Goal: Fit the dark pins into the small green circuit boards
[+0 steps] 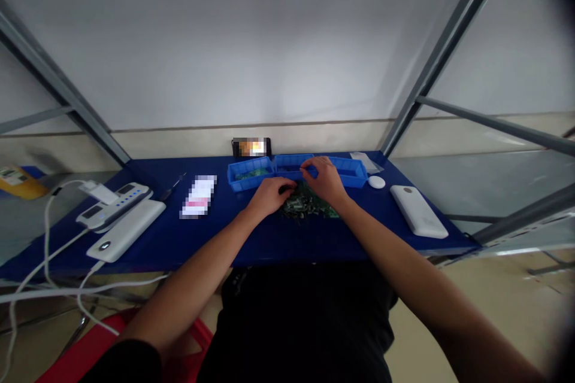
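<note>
A heap of small green circuit boards (300, 202) lies on the blue tabletop between my hands. My left hand (271, 194) is at the heap's left edge, with its fingers curled inward and pressed together. Whatever those fingertips hold, if anything, is too small to make out. Over the far right side of the heap, in front of the blue bins, is my right hand (324, 179). Its thumb and index finger come together in a pinch, and I cannot tell what is in them. Green pieces lie in the left blue bin (238, 183). Behind my hands are the middle bin (287, 159) and the right bin (354, 179).
A lit phone (198, 196) and a thin screwdriver-like tool (173, 187) lie left, near a white power bank (126, 232) and a power strip (114, 206) with cables. Another phone (251, 147) leans behind the bins. Right are a white disc (376, 182) and white power bank (418, 210).
</note>
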The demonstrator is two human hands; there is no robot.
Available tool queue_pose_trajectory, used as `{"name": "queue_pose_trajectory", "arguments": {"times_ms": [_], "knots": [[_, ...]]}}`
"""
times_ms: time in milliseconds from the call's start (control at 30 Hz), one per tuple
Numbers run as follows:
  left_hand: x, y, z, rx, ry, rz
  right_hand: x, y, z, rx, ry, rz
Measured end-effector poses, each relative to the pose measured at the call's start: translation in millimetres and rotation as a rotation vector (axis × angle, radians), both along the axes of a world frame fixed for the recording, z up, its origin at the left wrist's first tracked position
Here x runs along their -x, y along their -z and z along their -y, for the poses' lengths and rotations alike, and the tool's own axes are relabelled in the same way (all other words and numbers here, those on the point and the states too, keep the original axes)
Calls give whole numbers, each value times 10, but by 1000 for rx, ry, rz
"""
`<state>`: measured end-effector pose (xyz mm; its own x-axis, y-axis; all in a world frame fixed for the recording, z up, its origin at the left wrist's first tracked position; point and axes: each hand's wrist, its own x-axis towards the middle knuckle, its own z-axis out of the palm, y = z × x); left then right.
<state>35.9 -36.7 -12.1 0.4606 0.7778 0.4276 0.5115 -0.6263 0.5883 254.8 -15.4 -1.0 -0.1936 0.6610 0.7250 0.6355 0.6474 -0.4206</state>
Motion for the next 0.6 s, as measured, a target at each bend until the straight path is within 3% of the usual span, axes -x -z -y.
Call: {"name": "queue_pose_trajectory", "arguments": {"times_ms": [600], "knots": [[17,11,-17,29,-30,18,17,-25,34,46,-12,5]]}}
